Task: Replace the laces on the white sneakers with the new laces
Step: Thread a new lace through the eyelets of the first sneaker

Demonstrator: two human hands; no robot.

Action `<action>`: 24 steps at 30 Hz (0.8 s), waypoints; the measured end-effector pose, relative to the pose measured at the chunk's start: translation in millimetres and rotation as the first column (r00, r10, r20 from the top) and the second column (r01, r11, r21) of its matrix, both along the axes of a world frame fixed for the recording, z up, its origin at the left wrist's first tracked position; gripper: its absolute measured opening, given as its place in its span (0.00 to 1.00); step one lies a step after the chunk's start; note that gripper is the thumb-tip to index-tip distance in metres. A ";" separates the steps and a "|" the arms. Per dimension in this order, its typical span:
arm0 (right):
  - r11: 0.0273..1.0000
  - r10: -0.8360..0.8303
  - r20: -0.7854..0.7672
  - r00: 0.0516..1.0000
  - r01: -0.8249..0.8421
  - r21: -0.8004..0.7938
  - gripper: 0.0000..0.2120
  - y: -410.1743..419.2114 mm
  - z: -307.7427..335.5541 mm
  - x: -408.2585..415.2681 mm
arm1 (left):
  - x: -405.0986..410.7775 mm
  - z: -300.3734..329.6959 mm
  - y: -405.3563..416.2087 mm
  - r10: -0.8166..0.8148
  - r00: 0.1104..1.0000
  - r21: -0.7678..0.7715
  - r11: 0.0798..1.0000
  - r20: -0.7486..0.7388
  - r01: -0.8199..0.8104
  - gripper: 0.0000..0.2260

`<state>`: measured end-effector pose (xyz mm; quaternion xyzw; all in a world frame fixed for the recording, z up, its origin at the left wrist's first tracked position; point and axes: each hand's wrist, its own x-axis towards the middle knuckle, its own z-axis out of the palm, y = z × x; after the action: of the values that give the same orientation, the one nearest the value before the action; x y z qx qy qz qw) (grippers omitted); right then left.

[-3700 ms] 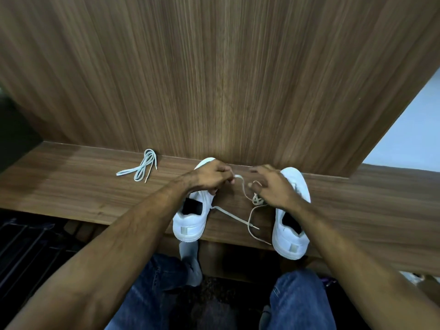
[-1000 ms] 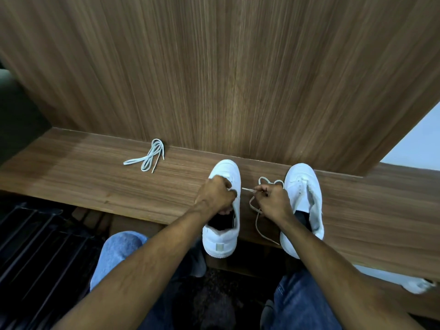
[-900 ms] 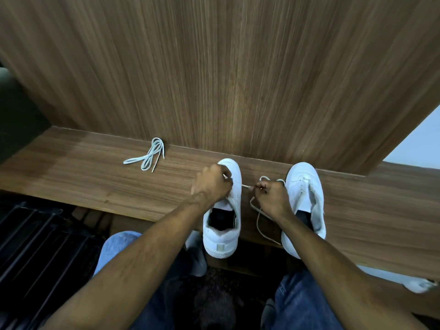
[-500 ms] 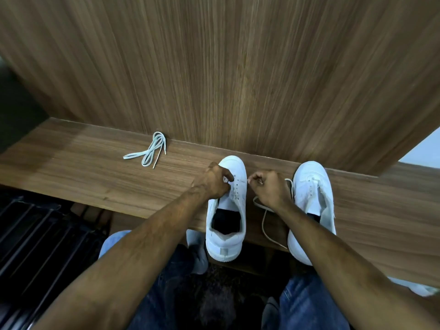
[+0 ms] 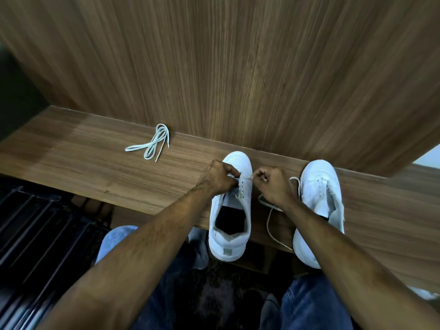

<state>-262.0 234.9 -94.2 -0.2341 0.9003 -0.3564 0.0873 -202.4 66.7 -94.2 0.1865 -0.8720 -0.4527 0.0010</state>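
Two white sneakers stand toe-to-wall on a wooden shelf. The left sneaker (image 5: 232, 210) has my left hand (image 5: 217, 178) on its eyelet flap, fingers curled and gripping the flap near the toe. My right hand (image 5: 273, 184) pinches a white lace (image 5: 270, 215) beside the sneaker's right eyelet row; the lace's loose length trails down between the two shoes. The right sneaker (image 5: 319, 201) stands apart, its tongue loose and no lace through it. A second, folded lace (image 5: 152, 145) lies on the shelf to the left.
The wooden shelf (image 5: 71, 158) runs along a wood-panelled wall (image 5: 238, 67). A dark slatted rack (image 5: 35, 234) sits below on the left. My knees in blue jeans (image 5: 309, 303) are under the shelf edge.
My hands have closed in on the left sneaker's front eyelets, and the right hand has drawn the lace end up to the eyelet row. The camera has shifted slightly.
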 end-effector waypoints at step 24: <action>0.998 -0.057 0.020 0.998 0.057 -0.027 0.06 -13.3 -0.8 9.4 | -6.3 19.7 7.8 -0.146 0.986 -0.478 0.862 0.083 0.168 0.05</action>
<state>-252.6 221.6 -95.0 -0.2061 0.9007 -0.3734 0.0824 -208.7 74.5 -74.5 0.1188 -0.9693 -0.2150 -0.0083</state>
